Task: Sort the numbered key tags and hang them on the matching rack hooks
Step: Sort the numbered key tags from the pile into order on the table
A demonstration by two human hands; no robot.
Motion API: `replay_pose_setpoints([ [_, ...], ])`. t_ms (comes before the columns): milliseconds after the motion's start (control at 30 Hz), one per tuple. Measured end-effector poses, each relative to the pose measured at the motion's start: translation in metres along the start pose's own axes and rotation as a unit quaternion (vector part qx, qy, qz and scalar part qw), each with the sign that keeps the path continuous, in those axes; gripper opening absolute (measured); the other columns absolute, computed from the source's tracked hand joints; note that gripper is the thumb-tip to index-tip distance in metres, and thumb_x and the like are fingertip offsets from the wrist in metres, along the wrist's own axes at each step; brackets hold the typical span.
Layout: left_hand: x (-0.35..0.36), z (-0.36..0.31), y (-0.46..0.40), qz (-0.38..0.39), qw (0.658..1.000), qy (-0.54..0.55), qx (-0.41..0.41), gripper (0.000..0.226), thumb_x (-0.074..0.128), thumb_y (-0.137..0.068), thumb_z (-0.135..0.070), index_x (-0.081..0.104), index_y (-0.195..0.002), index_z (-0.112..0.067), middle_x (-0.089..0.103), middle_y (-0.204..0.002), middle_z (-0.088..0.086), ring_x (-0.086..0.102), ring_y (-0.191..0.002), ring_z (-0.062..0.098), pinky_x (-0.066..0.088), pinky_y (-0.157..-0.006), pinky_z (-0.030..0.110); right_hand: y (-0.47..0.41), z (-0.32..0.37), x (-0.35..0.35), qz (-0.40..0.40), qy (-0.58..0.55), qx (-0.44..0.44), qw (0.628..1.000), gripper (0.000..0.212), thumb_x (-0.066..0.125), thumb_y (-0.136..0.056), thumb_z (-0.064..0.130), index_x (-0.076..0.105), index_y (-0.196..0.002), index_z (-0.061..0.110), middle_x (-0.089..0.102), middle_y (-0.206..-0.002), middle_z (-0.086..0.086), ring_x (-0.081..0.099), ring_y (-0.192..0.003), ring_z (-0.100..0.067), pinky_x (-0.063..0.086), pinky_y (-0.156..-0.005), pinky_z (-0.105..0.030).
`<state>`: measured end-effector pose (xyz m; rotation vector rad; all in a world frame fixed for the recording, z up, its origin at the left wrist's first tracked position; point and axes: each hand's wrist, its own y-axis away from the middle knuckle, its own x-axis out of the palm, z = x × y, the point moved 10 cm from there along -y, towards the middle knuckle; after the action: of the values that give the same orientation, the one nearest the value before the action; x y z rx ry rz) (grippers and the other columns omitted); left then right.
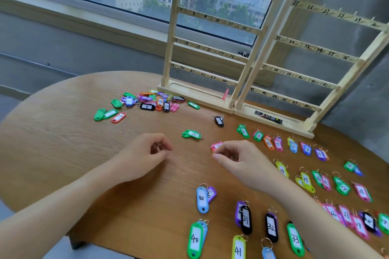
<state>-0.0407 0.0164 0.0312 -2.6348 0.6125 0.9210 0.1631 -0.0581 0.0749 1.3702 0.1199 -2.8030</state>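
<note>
You are in the sorting step: nothing I can read as hung on the two wooden racks (212, 52) yet, apart from one pink tag that seems to dangle low near hook 24. Taking the racks as the landmark, the tags nearest you, farthest from them, lie in numbered rows: 40 (195, 238), 41, 30, 31, 32, 33. Your left hand (145, 156) hovers just above the surface (63, 143), fingers loosely curled, holding nothing. Your right hand (237, 160) pinches the ring of a pink tag (216, 146); its number is too blurred to read. Closer to the racks runs the ordered row 2 to 8, a green tag (192, 134) and a black tag (219, 121) lying apart from it. Just in front of the left rack's base sits the unsorted pile (147, 101). Next, I judge, you need to read that pink tag and lay it in its slot in the rows, then draw from the pile again.
</note>
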Motion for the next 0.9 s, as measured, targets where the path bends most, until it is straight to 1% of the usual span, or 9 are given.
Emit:
replay_pose_setpoints([
  [100, -0.035, 0.031, -0.012, -0.064, 0.997, -0.025, -0.029, 0.014, 0.065, -0.094, -0.015, 0.071, -0.092, -0.027, 0.066, -0.083, -0.011, 0.056, -0.075, -0.002, 0.040, -0.062, 0.010, -0.025, 0.007, 0.009, 0.009, 0.013, -0.004, 1.000, 0.015, 0.065, -0.097, 0.024, 0.073, -0.084, 0.022, 0.059, -0.061, 0.018, 0.051, -0.059, 0.003, 0.039, -0.059, -0.011],
  [167, -0.060, 0.050, -0.017, -0.120, 0.991, -0.042, -0.051, 0.015, 0.066, -0.092, -0.010, 0.070, -0.090, -0.025, 0.065, -0.081, -0.009, 0.054, -0.071, 0.003, 0.037, -0.060, 0.010, -0.043, 0.011, 0.015, 0.006, 0.024, -0.010, 1.000, 0.015, 0.065, -0.097, 0.024, 0.075, -0.087, 0.018, 0.059, -0.063, 0.014, 0.051, -0.060, 0.003, 0.039, -0.059, -0.011],
  [267, -0.099, 0.073, -0.018, -0.210, 0.971, -0.093, -0.063, 0.017, 0.070, -0.087, -0.007, 0.069, -0.085, -0.024, 0.062, -0.076, -0.009, 0.051, -0.072, 0.008, 0.039, -0.066, 0.027, -0.071, 0.016, 0.026, 0.007, 0.020, -0.009, 1.000, 0.016, 0.064, -0.096, 0.022, 0.075, -0.087, 0.015, 0.057, -0.063, 0.012, 0.051, -0.057, 0.002, 0.039, -0.058, -0.013],
  [333, -0.121, 0.089, -0.017, -0.245, 0.959, -0.113, -0.089, 0.010, 0.073, -0.086, -0.014, 0.070, -0.088, -0.024, 0.060, -0.077, -0.010, 0.052, -0.076, 0.015, 0.038, -0.067, 0.033, -0.092, 0.019, 0.035, 0.014, 0.023, -0.005, 1.000, 0.015, 0.064, -0.095, 0.022, 0.074, -0.085, 0.018, 0.063, -0.066, 0.011, 0.053, -0.060, 0.000, 0.040, -0.058, -0.014],
  [467, -0.131, 0.111, -0.021, -0.249, 0.953, -0.112, -0.130, 0.018, 0.080, -0.080, -0.037, 0.067, -0.090, -0.030, 0.057, -0.080, -0.010, 0.055, -0.085, 0.021, 0.044, -0.071, 0.037, -0.143, 0.016, 0.050, 0.009, 0.050, 0.004, 0.999, 0.010, 0.063, -0.092, 0.022, 0.071, -0.087, 0.023, 0.069, -0.084, 0.007, 0.061, -0.079, -0.008, 0.048, -0.070, -0.025],
  [567, -0.127, 0.116, -0.025, -0.247, 0.952, -0.111, -0.141, 0.030, 0.082, -0.074, -0.045, 0.063, -0.092, -0.031, 0.053, -0.083, -0.013, 0.053, -0.089, 0.019, 0.048, -0.077, 0.040, -0.183, 0.015, 0.057, -0.012, 0.062, 0.016, 0.998, 0.012, 0.062, -0.092, 0.021, 0.071, -0.099, 0.019, 0.066, -0.088, 0.005, 0.062, -0.081, -0.014, 0.044, -0.063, -0.024],
  [633, -0.128, 0.118, -0.025, -0.251, 0.950, -0.114, -0.144, 0.036, 0.083, -0.071, -0.049, 0.063, -0.095, -0.029, 0.051, -0.084, -0.014, 0.051, -0.090, 0.018, 0.049, -0.077, 0.041, -0.205, 0.018, 0.063, -0.016, 0.073, 0.025, 0.997, 0.017, 0.062, -0.094, 0.024, 0.070, -0.107, 0.017, 0.065, -0.092, 0.003, 0.062, -0.084, -0.016, 0.045, -0.064, -0.027],
  [733, -0.129, 0.118, -0.027, -0.241, 0.951, -0.133, -0.141, 0.037, 0.081, -0.071, -0.050, 0.059, -0.095, -0.033, 0.050, -0.084, -0.013, 0.050, -0.089, 0.019, 0.049, -0.076, 0.042, -0.231, 0.024, 0.072, -0.016, 0.124, 0.031, 0.992, 0.021, 0.064, -0.094, 0.028, 0.068, -0.108, 0.013, 0.066, -0.099, -0.001, 0.061, -0.092, -0.021, 0.051, -0.075, -0.034],
  [900, -0.129, 0.111, -0.027, -0.259, 0.945, -0.164, -0.111, 0.025, 0.082, -0.075, -0.041, 0.063, -0.085, -0.029, 0.052, -0.081, -0.011, 0.050, -0.086, 0.020, 0.043, -0.078, 0.041, -0.252, 0.014, 0.082, -0.029, 0.146, 0.068, 0.987, 0.027, 0.069, -0.091, 0.038, 0.064, -0.094, 0.012, 0.065, -0.091, -0.004, 0.060, -0.086, -0.024, 0.047, -0.067, -0.035],
])
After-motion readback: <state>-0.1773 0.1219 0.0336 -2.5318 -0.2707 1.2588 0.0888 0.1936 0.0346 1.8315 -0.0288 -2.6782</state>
